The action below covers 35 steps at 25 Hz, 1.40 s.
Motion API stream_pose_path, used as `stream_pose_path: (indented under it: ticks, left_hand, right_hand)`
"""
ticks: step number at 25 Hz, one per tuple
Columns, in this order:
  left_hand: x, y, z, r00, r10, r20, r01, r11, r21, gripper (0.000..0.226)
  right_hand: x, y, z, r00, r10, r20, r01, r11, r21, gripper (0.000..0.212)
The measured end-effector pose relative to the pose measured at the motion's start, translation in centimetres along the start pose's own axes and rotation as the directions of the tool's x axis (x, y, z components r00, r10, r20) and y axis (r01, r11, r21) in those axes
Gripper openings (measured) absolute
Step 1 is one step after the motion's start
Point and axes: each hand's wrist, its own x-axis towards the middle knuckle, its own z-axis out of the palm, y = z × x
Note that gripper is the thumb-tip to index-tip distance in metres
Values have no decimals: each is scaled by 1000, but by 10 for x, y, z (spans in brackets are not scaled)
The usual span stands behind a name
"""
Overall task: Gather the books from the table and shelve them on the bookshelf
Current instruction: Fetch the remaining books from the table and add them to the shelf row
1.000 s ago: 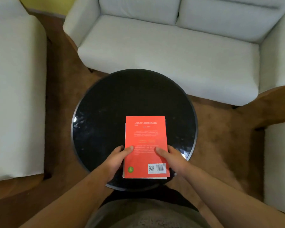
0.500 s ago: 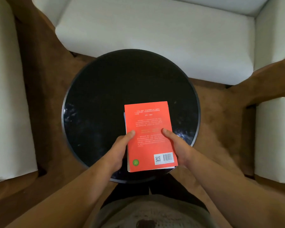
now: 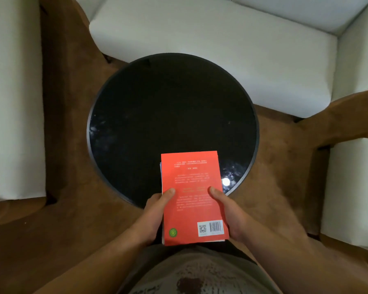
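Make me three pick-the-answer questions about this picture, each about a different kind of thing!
1. Where is the barcode on the red book? A near right corner; B far left corner; C middle.
2. What colour is the round table? A white; B black; C green.
3. What are the left hand and right hand doing? A lying flat on the table; B hanging empty; C gripping the book's sides.
Answers: 1 A, it sits beside the right hand. 2 B, its glossy top is black. 3 C, thumbs press the cover from both sides.
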Motion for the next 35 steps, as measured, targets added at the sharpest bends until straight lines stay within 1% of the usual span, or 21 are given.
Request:
stream_pose_path:
  ticks: [3, 5, 8, 9, 11, 12, 13, 16, 18, 20, 24, 28, 31, 32, 35]
  left_hand:
    - [-17, -27, 14, 999, 23, -29, -24, 999, -29, 68]
    - [-24, -36, 21, 997, 29, -67, -32, 999, -41, 67]
    - [-28, -41, 22, 992, 7, -128, -10, 1000, -15, 83]
    - [-29, -46, 21, 987, 0, -160, -2, 1000, -12, 89]
    - [-31, -53, 21, 983, -12, -184, 0, 998, -63, 102]
    - [-30, -55, 23, 983, -34, -181, 12, 992, -124, 104]
    - [-30, -54, 26, 986, -49, -162, 17, 981, -192, 98]
    - [-39, -38, 35, 991, -92, -93, 57, 943, -329, 66]
    - [-56, -34, 38, 996, -67, -58, 40, 925, -379, 58]
    - [-80, -38, 36, 997, 19, -74, -47, 917, -397, 61]
    - [-131, -56, 18, 966, 144, -214, -230, 860, -455, 70]
    - [-184, -78, -28, 908, 192, -372, -381, 747, -545, 61]
    - [-219, -98, -67, 848, 189, -495, -483, 660, -576, 49]
    - [-228, -104, -79, 831, 187, -524, -510, 632, -584, 46]
    - [-267, -129, -133, 771, 189, -608, -598, 543, -590, 43]
  right_hand:
    - [-8, 13, -10, 999, 13, 48, -10, 999, -54, 51]
    - [-9, 15, -17, 997, 3, 78, 5, 996, -94, 52]
    - [-6, 15, -21, 991, -23, 132, 41, 989, -139, 49]
    - [-6, 16, -21, 991, -22, 128, 39, 990, -137, 48]
    - [-6, 18, -21, 995, -11, 96, 23, 993, -118, 50]
    - [-5, 18, -22, 996, -13, 93, 25, 992, -124, 50]
    - [-4, 17, -23, 995, -18, 100, 33, 989, -146, 48]
    - [-11, 11, -22, 995, -34, 90, 55, 971, -231, 43]
    - [-22, 13, -18, 990, -54, 129, 84, 967, -241, 44]
    - [-33, 18, -7, 980, -77, 183, 123, 959, -254, 52]
    - [-45, 20, 39, 936, -85, 342, 206, 920, -334, 71]
    - [-49, 36, 117, 884, 5, 468, 248, 844, -476, 66]
    - [-44, 59, 179, 832, 79, 549, 282, 792, -541, 73]
    - [-40, 68, 198, 815, 109, 569, 285, 780, -558, 73]
    - [-29, 109, 272, 801, 208, 561, 261, 722, -641, 62]
